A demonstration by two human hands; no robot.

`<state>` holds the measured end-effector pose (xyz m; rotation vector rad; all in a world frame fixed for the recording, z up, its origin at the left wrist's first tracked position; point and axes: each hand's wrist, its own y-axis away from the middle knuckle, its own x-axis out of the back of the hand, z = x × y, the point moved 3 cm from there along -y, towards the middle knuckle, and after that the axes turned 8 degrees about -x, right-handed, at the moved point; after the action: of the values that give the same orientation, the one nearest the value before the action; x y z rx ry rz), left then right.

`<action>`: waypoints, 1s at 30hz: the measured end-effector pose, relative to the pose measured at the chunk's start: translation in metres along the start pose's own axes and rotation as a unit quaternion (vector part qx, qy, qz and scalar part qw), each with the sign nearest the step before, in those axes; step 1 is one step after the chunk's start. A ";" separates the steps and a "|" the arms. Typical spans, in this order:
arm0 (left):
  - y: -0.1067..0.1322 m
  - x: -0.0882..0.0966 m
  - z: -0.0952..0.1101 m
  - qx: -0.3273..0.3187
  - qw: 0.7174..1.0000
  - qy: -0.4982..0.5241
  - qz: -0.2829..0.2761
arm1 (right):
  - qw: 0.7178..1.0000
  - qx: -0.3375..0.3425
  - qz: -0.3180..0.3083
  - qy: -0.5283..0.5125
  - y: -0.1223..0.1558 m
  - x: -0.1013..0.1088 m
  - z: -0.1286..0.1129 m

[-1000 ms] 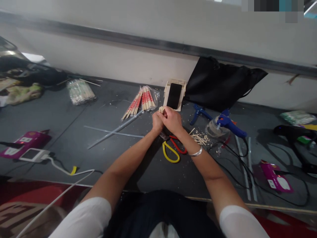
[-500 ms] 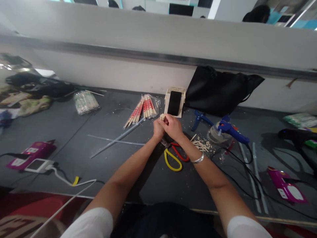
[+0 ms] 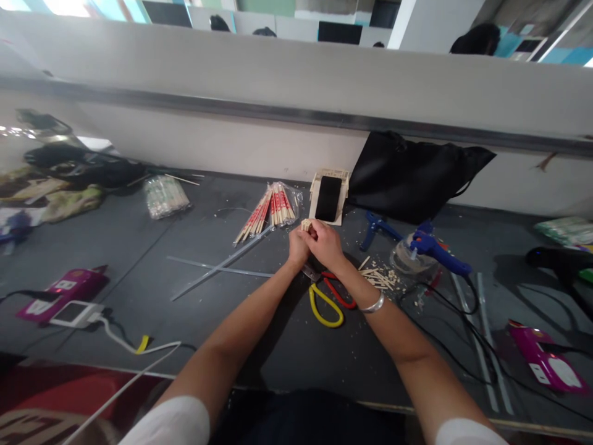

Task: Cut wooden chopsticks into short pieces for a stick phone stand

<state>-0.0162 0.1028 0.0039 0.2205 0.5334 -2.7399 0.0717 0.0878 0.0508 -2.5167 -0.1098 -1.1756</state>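
Note:
My left hand and my right hand are closed together around a small bundle of pale wooden stick pieces. Only its top shows above the fingers, so its full shape is hidden. Just below the hands lies a pair of scissors with one yellow and one red handle, the blades partly under my right wrist. Cut stick bits and crumbs are scattered right of my right forearm. Behind the hands, chopsticks in red-printed wrappers lie in clear plastic. A black phone rests on a pale wooden piece.
Clear glue sticks cross on the left. At right are a blue glue gun with its cord, a clear container and a blue clamp-like tool. A black bag leans on the wall. Purple boxes flank both sides.
The whole view has shifted slightly, with the table appearing a little lower. Both hands stay together on the wooden bundle, with scarcely any visible change in grip.

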 end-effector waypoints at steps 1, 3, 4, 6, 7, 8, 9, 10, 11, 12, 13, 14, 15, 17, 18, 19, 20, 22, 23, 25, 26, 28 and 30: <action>0.000 0.000 0.001 0.001 1.000 0.004 0.001 | 1.000 -0.003 -0.003 -0.002 0.000 0.001 -0.001; 0.000 0.000 0.003 0.004 1.000 0.010 0.003 | 1.000 -0.009 -0.007 -0.004 0.000 0.002 -0.003; 0.000 0.000 0.003 0.007 1.000 0.014 0.005 | 1.000 -0.011 -0.011 -0.002 -0.001 0.003 -0.004; 0.001 0.000 0.005 0.014 1.000 0.019 0.009 | 1.000 -0.010 -0.024 0.003 -0.002 0.006 -0.006; 0.000 0.000 0.006 0.019 1.000 0.021 0.011 | 0.999 -0.006 -0.033 0.003 -0.002 0.008 -0.007; 0.000 0.000 0.007 0.024 0.999 0.023 0.014 | 0.999 -0.001 -0.039 -0.001 -0.003 0.011 -0.007; -0.001 0.000 0.009 0.028 0.999 0.022 0.015 | 0.999 0.004 -0.041 -0.008 -0.004 0.014 -0.008; -0.003 0.000 0.012 0.036 0.999 0.023 0.019 | 0.999 0.007 -0.038 -0.019 -0.005 0.018 -0.007; -0.005 0.000 0.016 0.049 0.998 0.030 0.032 | 0.999 0.010 -0.029 -0.034 -0.006 0.023 -0.006; -0.008 0.002 0.021 0.066 0.995 0.047 0.050 | 0.999 0.012 -0.016 -0.051 -0.007 0.029 -0.005; -0.011 0.003 0.027 0.090 0.990 0.077 0.072 | 0.998 0.014 0.001 -0.068 -0.007 0.036 -0.005; -0.014 0.005 0.034 0.113 0.981 0.121 0.100 | 0.996 0.018 0.017 -0.086 -0.007 0.043 -0.004; -0.018 0.006 0.044 0.129 0.971 0.175 0.101 | 0.994 0.023 0.033 -0.103 -0.007 0.049 -0.005; -0.024 0.008 0.064 0.150 0.949 0.266 0.077 | 0.989 0.027 0.056 -0.133 -0.005 0.061 -0.007; -0.026 0.010 0.075 0.160 0.939 0.298 0.067 | 0.987 0.027 0.062 -0.145 -0.004 0.066 -0.009; -0.028 0.013 0.084 0.170 0.929 0.323 0.063 | 0.985 0.027 0.064 -0.155 -0.002 0.071 -0.011; -0.029 0.016 0.092 0.178 0.921 0.340 0.065 | 0.984 0.030 0.062 -0.163 0.000 0.074 -0.015; -0.030 0.022 0.106 0.182 0.911 0.362 0.075 | 0.983 0.039 0.052 -0.174 0.005 0.078 -0.022; -0.029 0.024 0.111 0.181 0.909 0.368 0.082 | 0.982 0.045 0.045 -0.177 0.008 0.079 -0.026; -0.029 0.028 0.119 0.175 0.907 0.373 0.091 | 0.982 0.058 0.032 -0.179 0.013 0.079 -0.033; -0.028 0.028 0.122 0.171 0.906 0.375 0.094 | 0.981 0.065 0.027 -0.179 0.015 0.078 -0.037; -0.027 0.029 0.128 0.162 0.905 0.382 0.094 | 0.980 0.078 0.018 -0.180 0.018 0.077 -0.041; -0.026 0.030 0.132 0.151 0.903 0.392 0.087 | 0.978 0.085 0.009 -0.188 0.021 0.077 -0.044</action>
<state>-0.0643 0.0655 0.1272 1.4073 0.2404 -2.4509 0.0939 0.0470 0.1287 -2.5461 -0.2700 -0.6398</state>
